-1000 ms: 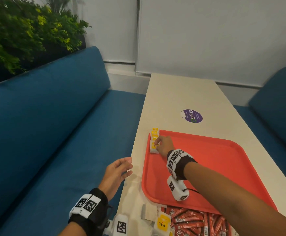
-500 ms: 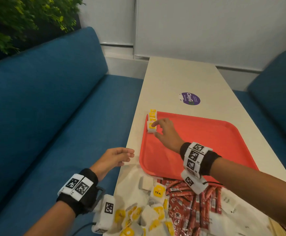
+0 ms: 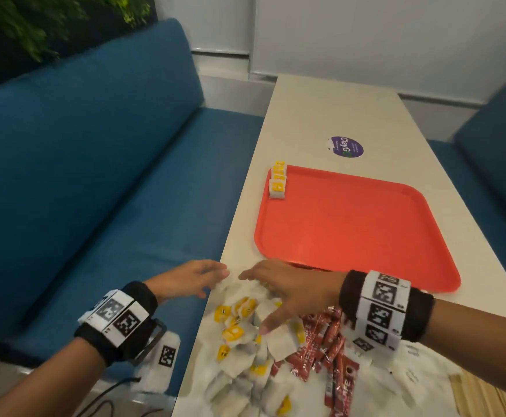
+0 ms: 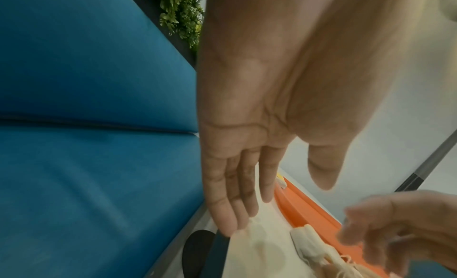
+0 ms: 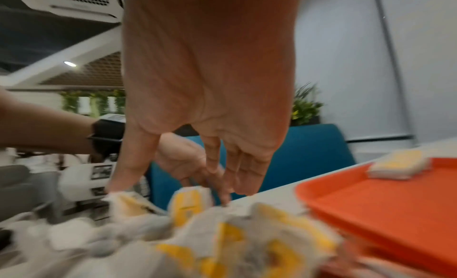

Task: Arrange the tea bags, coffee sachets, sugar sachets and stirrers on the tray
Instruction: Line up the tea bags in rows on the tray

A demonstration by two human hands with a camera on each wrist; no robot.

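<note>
Now: three tea bags (image 3: 277,179) on one tray (image 3: 351,224).

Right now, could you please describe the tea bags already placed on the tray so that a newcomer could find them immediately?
Start at the flat orange plastic tray on the long cream table. In its far left corner stands a short row of white tea bags with yellow labels. Unlike the loose tea-bag heap near both hands, these are lined up neatly.

Right hand (image 3: 288,288) pulled back from the row of tea bags (image 3: 277,182) on the tray (image 3: 351,224), now spread over the tea bag pile (image 3: 245,332); left hand (image 3: 190,278) moved alongside.
</note>
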